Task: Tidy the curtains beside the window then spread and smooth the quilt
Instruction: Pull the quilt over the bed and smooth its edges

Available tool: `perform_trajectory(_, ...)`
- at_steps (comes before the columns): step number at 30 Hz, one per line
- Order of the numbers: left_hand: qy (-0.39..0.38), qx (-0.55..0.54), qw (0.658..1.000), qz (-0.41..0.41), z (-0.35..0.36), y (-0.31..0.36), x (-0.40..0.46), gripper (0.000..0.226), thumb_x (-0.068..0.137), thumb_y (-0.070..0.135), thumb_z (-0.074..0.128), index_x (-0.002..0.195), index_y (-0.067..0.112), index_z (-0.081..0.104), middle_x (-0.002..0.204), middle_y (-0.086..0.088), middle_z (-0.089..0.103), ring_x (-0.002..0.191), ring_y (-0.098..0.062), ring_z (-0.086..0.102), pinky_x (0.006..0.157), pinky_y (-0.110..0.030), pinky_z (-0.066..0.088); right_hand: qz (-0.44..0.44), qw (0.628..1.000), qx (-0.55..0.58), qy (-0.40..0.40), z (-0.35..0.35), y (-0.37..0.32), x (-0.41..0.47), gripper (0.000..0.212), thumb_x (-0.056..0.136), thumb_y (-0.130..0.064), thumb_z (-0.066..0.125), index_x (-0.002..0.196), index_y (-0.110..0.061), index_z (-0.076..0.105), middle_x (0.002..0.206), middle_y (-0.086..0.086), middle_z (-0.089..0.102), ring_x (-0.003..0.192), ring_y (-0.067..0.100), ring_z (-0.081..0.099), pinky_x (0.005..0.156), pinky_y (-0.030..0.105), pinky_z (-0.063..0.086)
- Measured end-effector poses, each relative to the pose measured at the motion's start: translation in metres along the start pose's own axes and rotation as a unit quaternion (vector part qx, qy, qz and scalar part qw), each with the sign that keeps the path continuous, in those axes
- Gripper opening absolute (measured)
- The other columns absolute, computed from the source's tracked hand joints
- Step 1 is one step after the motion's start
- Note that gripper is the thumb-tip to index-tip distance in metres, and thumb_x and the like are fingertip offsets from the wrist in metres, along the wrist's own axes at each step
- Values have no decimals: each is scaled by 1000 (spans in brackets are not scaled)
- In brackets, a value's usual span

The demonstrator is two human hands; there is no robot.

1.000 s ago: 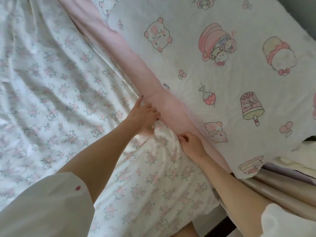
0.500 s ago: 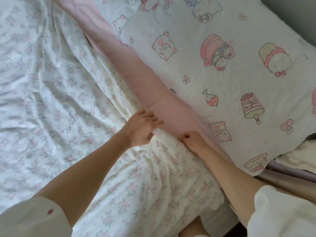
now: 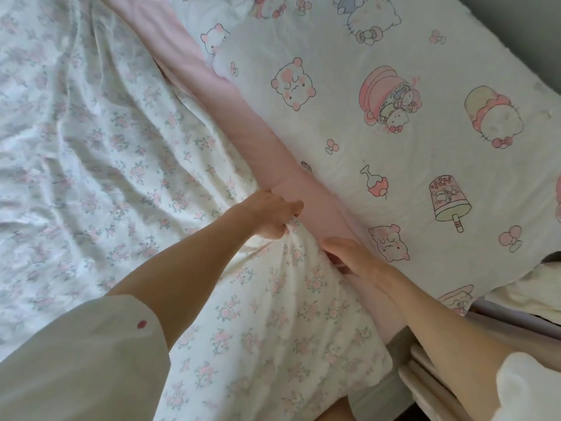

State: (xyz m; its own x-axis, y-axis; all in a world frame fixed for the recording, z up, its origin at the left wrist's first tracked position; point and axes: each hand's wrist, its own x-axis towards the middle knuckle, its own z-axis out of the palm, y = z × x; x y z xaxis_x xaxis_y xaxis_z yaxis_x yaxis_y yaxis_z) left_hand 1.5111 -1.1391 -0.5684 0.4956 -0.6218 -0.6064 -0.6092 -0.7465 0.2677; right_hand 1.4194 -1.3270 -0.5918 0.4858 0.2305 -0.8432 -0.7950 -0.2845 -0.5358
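A white quilt (image 3: 100,153) with small pink flowers covers the left and middle of the bed, wrinkled and bunched near its right edge. My left hand (image 3: 270,214) grips a fold of that edge where it meets a pink strip of fabric (image 3: 258,132). My right hand (image 3: 355,253) lies just to the right, fingers tucked under the quilt's edge against the pink strip. Its fingertips are hidden. No curtains are in view.
A white cartoon-print sheet (image 3: 409,147) lies to the right of the pink strip. The grey wall (image 3: 531,31) runs along its far side. A cream cloth (image 3: 534,293) and the bed's beige frame rails (image 3: 431,381) sit at the lower right.
Both hands stayed at the quilt's edge. My left hand closed more tightly on the fold, and the camera view shifted slightly up the bed.
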Motion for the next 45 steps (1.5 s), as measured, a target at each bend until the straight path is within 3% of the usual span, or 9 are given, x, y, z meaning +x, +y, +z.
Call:
perform_trajectory(3,-10,-11,1000,-27,11,-1,15,28,89,26,55,112,17,42,89,-1,69,82,-21,60,97,-33,33,4,998,-34,-44,2,14,0,4,85,-25,61,88,-25,64,85,-7,69,72,5,67,59,15,49)
perform_trajectory(8,10,21,999,-40,29,3,32,31,83,24,54,113,21,45,93,-3,62,99,-21,53,104,-39,27,49,997,-14,-53,0,20,14,16,81,-13,65,95,-19,66,99,1,70,90,17,68,79,28,53)
perform_trajectory(12,82,35,993,-78,37,7,28,43,82,33,60,120,22,43,113,0,58,131,-23,32,112,-56,-6,56,997,-40,-38,-5,23,15,15,83,-15,63,98,-17,65,97,-2,68,83,10,66,68,19,50)
perform_trajectory(19,151,-118,967,-169,44,-5,4,79,81,40,59,145,35,13,158,-5,-6,142,-30,-20,112,-58,-9,26,970,-193,147,23,19,16,23,76,-20,52,99,-19,57,92,-4,65,84,17,61,71,32,46)
perform_trajectory(23,247,-227,906,-259,39,-44,-23,74,88,40,51,148,34,8,159,-1,-4,144,-24,-15,112,-56,-3,-140,945,-211,209,33,-26,30,28,88,-16,43,116,-17,49,113,0,56,101,19,55,81,32,45)
perform_trajectory(32,198,-177,855,-446,44,-136,-47,64,95,45,34,148,34,-1,158,1,-12,142,-27,-21,109,-63,-6,-382,792,-458,135,90,-168,122,51,92,-9,35,143,-8,27,150,10,31,137,28,28,109,40,30)
perform_trajectory(37,200,-196,843,-460,56,-173,-50,63,95,49,29,147,35,-3,156,5,-19,141,-21,-25,108,-65,-7,-293,835,-458,88,111,-202,178,57,95,-14,32,147,-6,9,150,9,27,139,24,25,112,40,27)
perform_trajectory(41,216,-206,833,-467,63,-187,-57,69,90,63,27,147,35,1,158,7,-7,145,-18,-8,109,-63,2,-155,885,-422,121,103,-222,191,28,92,-18,31,118,-14,38,80,-10,41,86,22,48,78,36,38)
perform_trajectory(45,278,-152,819,-479,49,-208,-62,55,92,48,35,143,26,29,142,-1,45,130,-27,36,103,-51,24,-141,848,-468,205,111,-255,196,38,92,-20,33,128,-10,41,114,10,58,105,31,54,91,41,40)
